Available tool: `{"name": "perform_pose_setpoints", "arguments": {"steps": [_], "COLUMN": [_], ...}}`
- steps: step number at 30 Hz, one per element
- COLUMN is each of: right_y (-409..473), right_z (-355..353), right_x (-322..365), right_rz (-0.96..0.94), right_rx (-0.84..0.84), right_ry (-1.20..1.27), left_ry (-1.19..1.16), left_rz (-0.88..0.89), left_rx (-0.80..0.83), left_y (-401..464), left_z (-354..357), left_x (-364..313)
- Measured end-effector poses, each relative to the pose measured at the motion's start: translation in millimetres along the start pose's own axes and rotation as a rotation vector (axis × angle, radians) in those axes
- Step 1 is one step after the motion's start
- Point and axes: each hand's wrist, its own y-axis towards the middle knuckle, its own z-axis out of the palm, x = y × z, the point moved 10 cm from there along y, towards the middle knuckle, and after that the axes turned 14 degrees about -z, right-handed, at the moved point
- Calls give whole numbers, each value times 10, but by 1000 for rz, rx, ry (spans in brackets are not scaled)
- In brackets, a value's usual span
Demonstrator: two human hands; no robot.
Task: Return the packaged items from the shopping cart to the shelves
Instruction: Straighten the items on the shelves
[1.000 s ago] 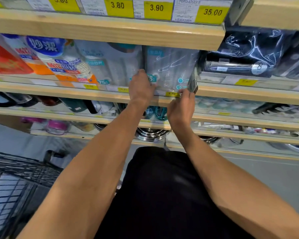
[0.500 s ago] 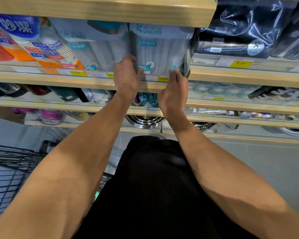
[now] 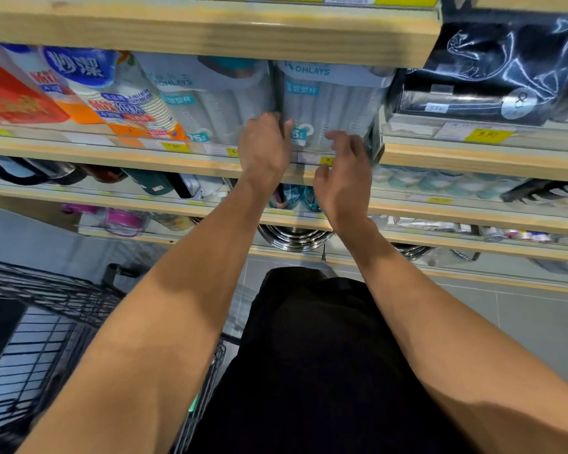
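Observation:
A clear pack of plastic cups point(image 3: 335, 103) with teal labels stands on the wooden shelf point(image 3: 473, 158), at its right end by a divider. My left hand point(image 3: 264, 147) rests against the pack's lower left edge, fingers tucked between it and a twin cup pack point(image 3: 210, 106) beside it. My right hand point(image 3: 343, 178) hovers just in front of the pack's lower right, fingers spread and holding nothing. The black wire shopping cart point(image 3: 40, 322) is at the lower left.
Paper cup packs point(image 3: 112, 93) in orange and blue fill the shelf's left part. Black glossy packages point(image 3: 492, 70) lie on the right bay. Lower shelves hold bottles, steel bowls point(image 3: 292, 235) and small items. A shelf board point(image 3: 210, 31) hangs close above the packs.
My right hand has come off the cup pack's lower right corner and spread its fingers. The left hand stays at the pack's left edge. The view has tilted slightly.

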Motion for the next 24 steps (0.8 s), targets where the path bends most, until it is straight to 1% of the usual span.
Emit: {"name": "perform_pose_setpoints", "arguments": {"steps": [2, 4, 5, 7, 9, 10, 11, 13, 15, 17, 19, 21, 24], "right_y": [44, 105, 138, 194, 238, 262, 281, 321, 344, 351, 356, 362, 363], "right_z": [52, 148, 208, 341, 457, 506, 552, 650, 723, 738, 727, 715, 716], "right_x": [162, 350, 458, 644, 767, 804, 832, 880, 900, 880, 855, 836, 841], "right_rz": [-47, -92, -116, -146, -136, -118, -94, -43, -5, 35, 57, 51, 25], "right_rx": [0, 32, 53, 95, 127, 136, 143, 177, 213, 202, 163, 155, 159], "right_ry": [45, 78, 96, 134, 166, 181, 200, 220, 206, 215, 216, 174, 130], "left_ry": [-84, -226, -322, -537, -669, -668, -636, -564, -524, -466, -407, -368, -446], "left_rz": [43, 55, 25, -79, -195, -245, -285, -325, -243, -116, -88, -101, -52], "left_rx": [-52, -104, -145, -284, -411, -428, -411, -328, -268, -258, -255, -247, -216], "left_y": [-92, -160, -159, -136, -69, 8, 95, 302, 431, 471, 493, 503, 488], "left_z": [-156, -318, -416, -655, -856, -903, -927, -912, -922, -933, -930, -896, -906], "left_x": [58, 199, 338, 698, 1060, 1205, 1306, 1441, 1374, 1194, 1077, 1051, 1103]}}
